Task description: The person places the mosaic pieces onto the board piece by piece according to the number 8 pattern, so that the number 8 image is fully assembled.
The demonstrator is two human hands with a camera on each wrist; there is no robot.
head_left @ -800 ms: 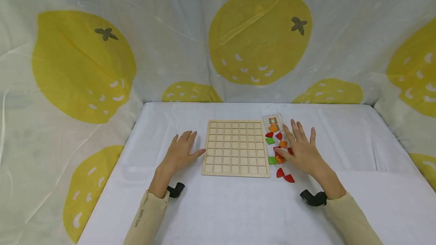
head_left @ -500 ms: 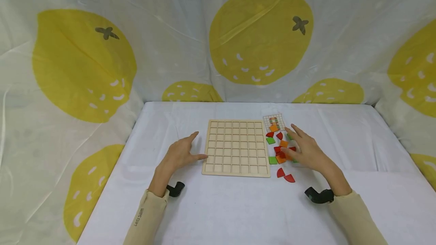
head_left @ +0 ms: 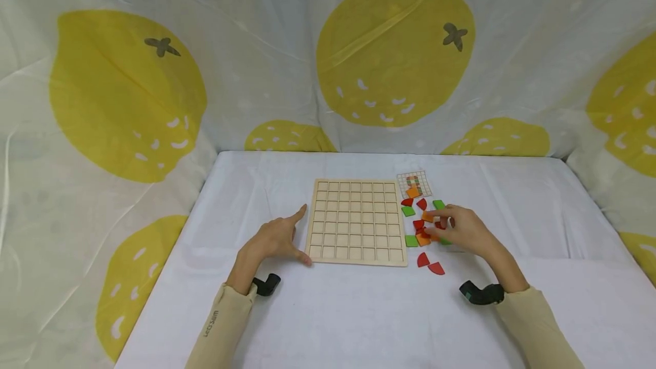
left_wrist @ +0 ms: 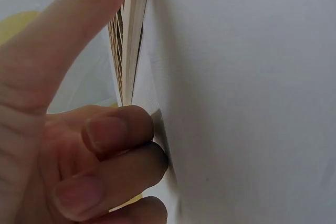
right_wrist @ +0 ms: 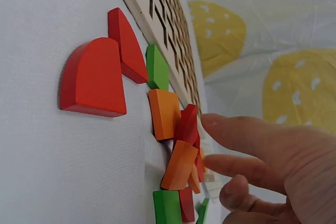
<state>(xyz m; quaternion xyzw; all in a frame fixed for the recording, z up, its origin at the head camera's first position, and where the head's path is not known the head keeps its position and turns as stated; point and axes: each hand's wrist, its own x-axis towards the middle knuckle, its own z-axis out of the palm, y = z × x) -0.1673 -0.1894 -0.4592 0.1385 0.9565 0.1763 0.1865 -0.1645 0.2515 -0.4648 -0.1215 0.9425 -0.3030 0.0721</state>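
Note:
A wooden grid board point(head_left: 356, 222) lies on the white-covered table. My left hand point(head_left: 274, 238) is at its left side, thumb by the near-left corner and index finger along the left edge. In the left wrist view the thumb point(left_wrist: 68, 30) lies against the board's edge while other fingers curl below it. My right hand point(head_left: 466, 229) hovers over a small pile of coloured wooden pieces, thumb and index finger parted. Under its index fingertip is an orange square point(head_left: 427, 217); red pieces point(right_wrist: 186, 124) lie close to the thumb in the right wrist view.
A small printed grid card point(head_left: 422, 177) lies beyond the pile, partly under an orange piece point(head_left: 413, 192). Two red quarter-circles point(head_left: 429, 263) lie nearer me. Green pieces point(head_left: 411, 241) sit beside the board's right edge. A lemon-print cloth point(head_left: 394, 50) hangs behind.
My left thumb has slid toward me to the board's near-left corner. The right hand's fingers have bent and come down over the pile, uncovering green pieces on its right.

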